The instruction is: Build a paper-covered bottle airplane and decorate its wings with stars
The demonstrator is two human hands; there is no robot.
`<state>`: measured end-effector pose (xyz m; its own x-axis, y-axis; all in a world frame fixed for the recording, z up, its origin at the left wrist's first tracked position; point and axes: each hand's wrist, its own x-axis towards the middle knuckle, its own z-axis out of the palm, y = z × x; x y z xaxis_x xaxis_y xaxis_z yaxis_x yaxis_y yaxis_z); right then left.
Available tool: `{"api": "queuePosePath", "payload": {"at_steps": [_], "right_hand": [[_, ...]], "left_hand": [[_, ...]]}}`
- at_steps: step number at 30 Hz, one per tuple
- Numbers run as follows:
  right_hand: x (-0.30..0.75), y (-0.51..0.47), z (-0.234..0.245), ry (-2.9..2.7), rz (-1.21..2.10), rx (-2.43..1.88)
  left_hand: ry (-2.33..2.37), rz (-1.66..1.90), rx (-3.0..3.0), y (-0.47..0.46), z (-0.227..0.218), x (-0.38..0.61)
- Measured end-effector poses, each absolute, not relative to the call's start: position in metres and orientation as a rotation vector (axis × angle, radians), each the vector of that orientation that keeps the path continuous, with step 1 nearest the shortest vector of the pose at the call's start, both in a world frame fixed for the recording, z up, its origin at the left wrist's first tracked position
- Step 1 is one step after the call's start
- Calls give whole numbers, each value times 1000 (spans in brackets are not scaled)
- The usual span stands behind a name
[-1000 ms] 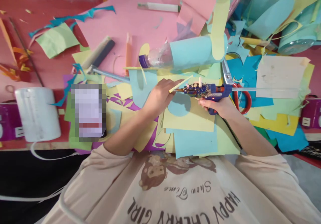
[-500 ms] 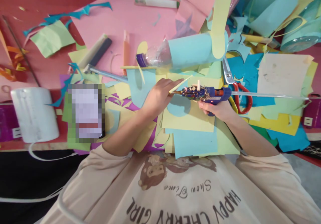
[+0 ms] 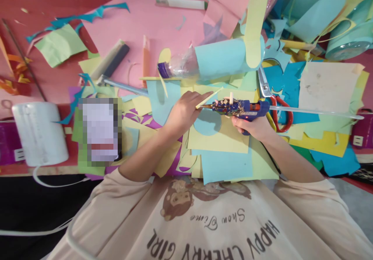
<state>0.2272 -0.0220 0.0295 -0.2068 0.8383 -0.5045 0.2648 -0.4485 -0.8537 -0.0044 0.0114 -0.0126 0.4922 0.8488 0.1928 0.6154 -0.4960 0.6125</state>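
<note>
My right hand is closed around the handle of a blue glue gun, whose body is crusted with paper scraps and whose clear glue stick juts out to the right. The gun's nozzle points left and meets a thin pale yellow paper strip. My left hand pinches that strip at its lower end. Both hands hover over a heap of yellow and blue paper sheets.
A plastic bottle wrapped in light blue paper lies just beyond the hands. Red-handled scissors lie to the right. A white roll stands at the left edge. A big pink sheet and many coloured paper scraps cover the table.
The view shifted slightly; the glue gun and both hands stay almost in place, with the nozzle held against the strip.
</note>
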Motion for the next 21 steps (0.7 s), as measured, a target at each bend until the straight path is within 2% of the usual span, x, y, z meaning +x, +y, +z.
{"api": "queuePosePath", "payload": {"at_steps": [21], "right_hand": [[227,-21,35,-1302,1634,-1609]], "left_hand": [[1202,763,2280,10,-11,-4]]}}
